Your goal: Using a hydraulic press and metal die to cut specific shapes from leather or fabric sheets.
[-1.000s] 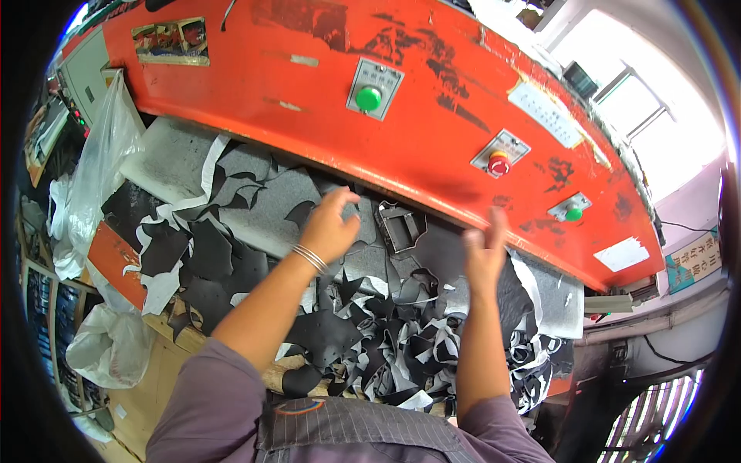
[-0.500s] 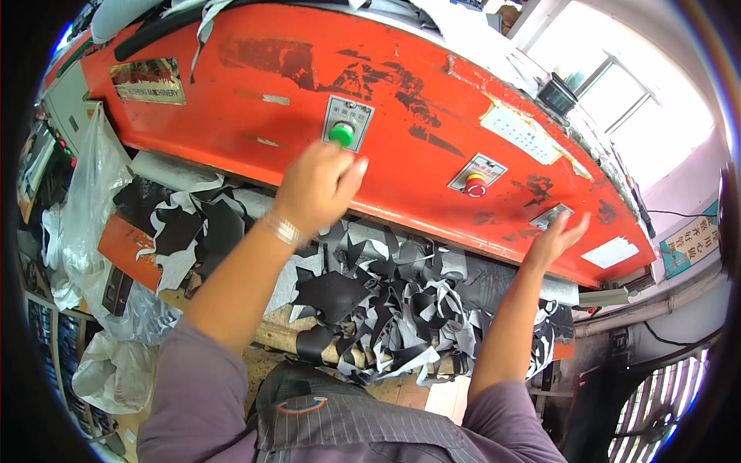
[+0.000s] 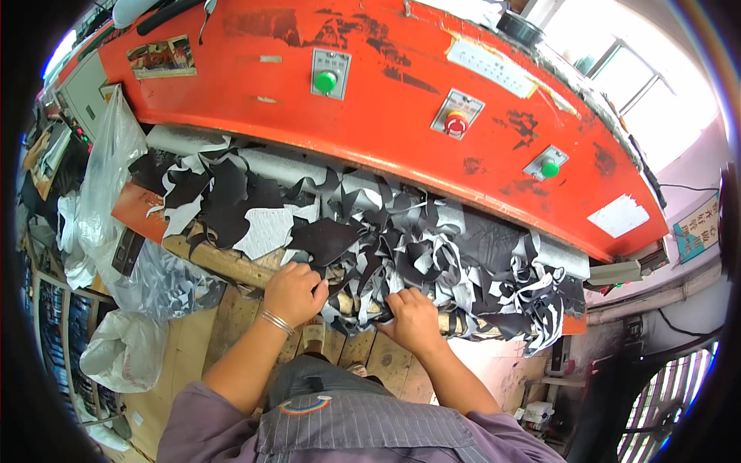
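Both hands, left hand (image 3: 293, 292) and right hand (image 3: 413, 320), closed on near edge of black-and-grey leather offcut heap (image 3: 386, 239); heap mostly uncleared under orange press (image 3: 370, 116).

Black and white leather scraps (image 3: 370, 239) heaped on bench

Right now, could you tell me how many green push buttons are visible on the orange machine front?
2: one green button left of centre near the top, another green button further right, lower. A red one sits between. Others may be hidden.
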`<state>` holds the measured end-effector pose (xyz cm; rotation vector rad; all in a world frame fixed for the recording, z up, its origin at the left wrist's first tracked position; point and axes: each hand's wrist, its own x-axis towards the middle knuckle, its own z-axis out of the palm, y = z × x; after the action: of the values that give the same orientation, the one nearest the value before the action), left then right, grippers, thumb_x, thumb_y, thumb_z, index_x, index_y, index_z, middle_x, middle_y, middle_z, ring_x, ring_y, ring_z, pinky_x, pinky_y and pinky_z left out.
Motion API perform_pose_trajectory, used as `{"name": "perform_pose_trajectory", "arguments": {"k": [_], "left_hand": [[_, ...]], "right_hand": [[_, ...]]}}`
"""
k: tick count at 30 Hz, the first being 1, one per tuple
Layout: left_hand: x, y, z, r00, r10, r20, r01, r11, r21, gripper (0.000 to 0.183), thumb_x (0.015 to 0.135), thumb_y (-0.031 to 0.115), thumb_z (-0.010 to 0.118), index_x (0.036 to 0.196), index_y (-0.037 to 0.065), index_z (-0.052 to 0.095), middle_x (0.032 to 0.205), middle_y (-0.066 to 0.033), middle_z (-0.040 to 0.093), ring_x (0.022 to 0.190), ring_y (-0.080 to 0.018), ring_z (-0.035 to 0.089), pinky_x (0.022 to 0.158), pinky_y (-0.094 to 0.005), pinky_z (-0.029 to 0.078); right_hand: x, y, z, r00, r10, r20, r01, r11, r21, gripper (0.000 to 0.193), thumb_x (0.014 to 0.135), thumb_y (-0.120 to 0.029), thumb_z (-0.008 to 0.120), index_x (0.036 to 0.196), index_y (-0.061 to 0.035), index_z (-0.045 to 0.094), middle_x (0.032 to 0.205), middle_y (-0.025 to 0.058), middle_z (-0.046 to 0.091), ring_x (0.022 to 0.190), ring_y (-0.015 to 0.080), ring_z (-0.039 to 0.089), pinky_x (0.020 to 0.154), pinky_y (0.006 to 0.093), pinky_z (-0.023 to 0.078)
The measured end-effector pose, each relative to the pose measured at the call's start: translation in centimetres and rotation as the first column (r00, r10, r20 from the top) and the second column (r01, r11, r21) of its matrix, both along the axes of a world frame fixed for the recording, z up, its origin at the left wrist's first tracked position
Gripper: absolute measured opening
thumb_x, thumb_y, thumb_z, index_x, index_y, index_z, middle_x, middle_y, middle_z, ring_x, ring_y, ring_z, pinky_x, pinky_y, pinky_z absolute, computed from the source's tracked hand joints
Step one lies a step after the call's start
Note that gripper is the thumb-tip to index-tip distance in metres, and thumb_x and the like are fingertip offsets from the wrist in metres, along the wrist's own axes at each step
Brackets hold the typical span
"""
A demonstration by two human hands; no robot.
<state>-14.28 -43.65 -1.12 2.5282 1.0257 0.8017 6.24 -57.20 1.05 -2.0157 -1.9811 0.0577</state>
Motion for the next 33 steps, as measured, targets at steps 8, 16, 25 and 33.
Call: {"name": "perform_pose_trajectory", "arguments": {"k": [8, 16, 25, 33], "left_hand": [[0.0, 2.0, 1.3, 0.988, -0.089, -0.128, 0.057, 0.971, -0.232, 0.028, 0.076, 0.033, 0.069, 0.063, 0.008, 0.066, 0.071, -0.0071, 0.06, 0.075, -0.028, 0.059, 0.065, -0.0413, 0.048], [14.2, 13.2, 4.5, 0.974, -0.218, -0.056, 0.203, 0.959, -0.195, 0.029, 0.083, 0.03, 0.064, 0.098, 0.005, 0.068, 0.103, -0.0115, 0.064, 0.099, -0.031, 0.059, 0.091, -0.0406, 0.044], [19.8, 15.8, -0.1, 0.984, -0.053, -0.172, 0.039, 0.996, -0.083, 0.057, 0.086, 0.034, 0.06, 0.13, -0.001, 0.05, 0.14, -0.0191, 0.045, 0.132, -0.0338, 0.04, 0.11, -0.0431, 0.031], [22.3, 17.0, 3.0, 0.993, -0.062, -0.103, 0.017, 0.922, -0.388, 0.079, 0.083, 0.051, 0.062, 0.135, -0.005, 0.042, 0.139, -0.0234, 0.044, 0.131, -0.0359, 0.04, 0.11, -0.0423, 0.03]], "right_hand": [[3.6, 1.6, 2.4, 0.975, 0.137, -0.177, -0.183, 0.943, -0.279, 0.047, 0.064, -0.036, 0.082, 0.095, -0.0054, 0.067, 0.088, 0.0118, 0.065, 0.088, 0.0309, 0.062, 0.075, 0.0374, 0.051], [13.4, 22.8, 4.8, 0.974, -0.045, -0.224, 0.052, 0.998, 0.027, 0.066, 0.077, -0.049, 0.07, 0.12, -0.0005, 0.057, 0.114, 0.0208, 0.063, 0.111, 0.0356, 0.057, 0.092, 0.0441, 0.046], [17.5, 30.4, 2.5, 0.915, -0.165, -0.369, 0.128, 0.984, -0.122, 0.047, 0.076, -0.036, 0.066, 0.112, -0.0064, 0.057, 0.096, 0.0203, 0.065, 0.094, 0.0359, 0.064, 0.082, 0.0451, 0.049], [26.1, 20.8, 3.1, -0.091, 0.107, -0.99, -0.01, 0.994, 0.108, 0.028, 0.086, -0.011, 0.064, 0.107, -0.0066, 0.046, 0.091, 0.0062, 0.061, 0.073, 0.0156, 0.061, 0.068, 0.0311, 0.051]]}}
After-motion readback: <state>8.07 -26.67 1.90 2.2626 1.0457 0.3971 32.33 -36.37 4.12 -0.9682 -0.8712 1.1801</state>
